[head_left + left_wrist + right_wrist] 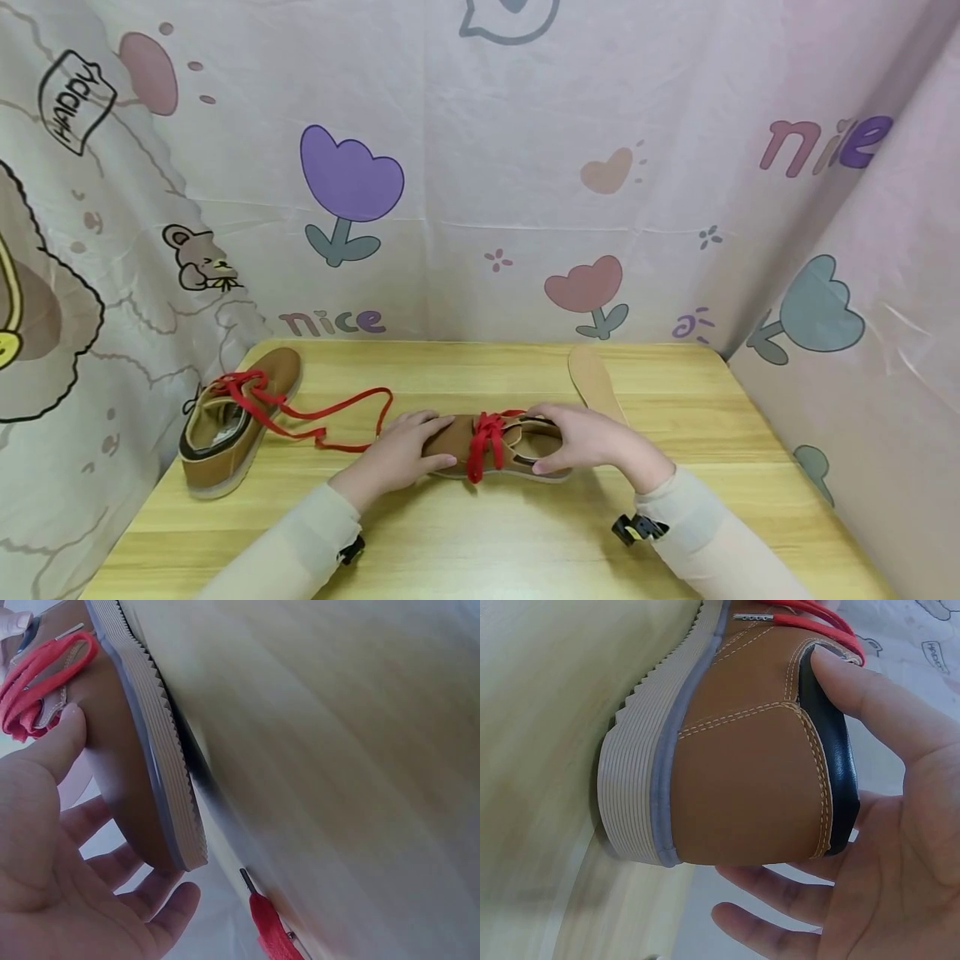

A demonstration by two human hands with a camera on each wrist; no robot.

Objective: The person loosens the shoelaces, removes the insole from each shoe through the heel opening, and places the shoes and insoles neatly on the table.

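Observation:
A brown leather shoe [453,435] lies on the table with its toe to the left, its red shoelace [487,437] tied in a bow on top. At the toe end, my left hand [401,454] grips the shoe, thumb on the near side. My right hand [588,437] holds the heel end, its thumb on the dark collar [829,750]. In the left wrist view the thumb presses the brown upper [124,761] beside the lace and the other fingers reach round the toe. The far side of the shoe is partly hidden by the hands.
A second brown shoe [217,471] stands at the table's left edge, its long red lace [333,408] trailing loose toward my left hand. Behind my right hand lies a flat beige piece [592,375] with a rounded end. Printed curtains [480,192] enclose the wooden table [450,542].

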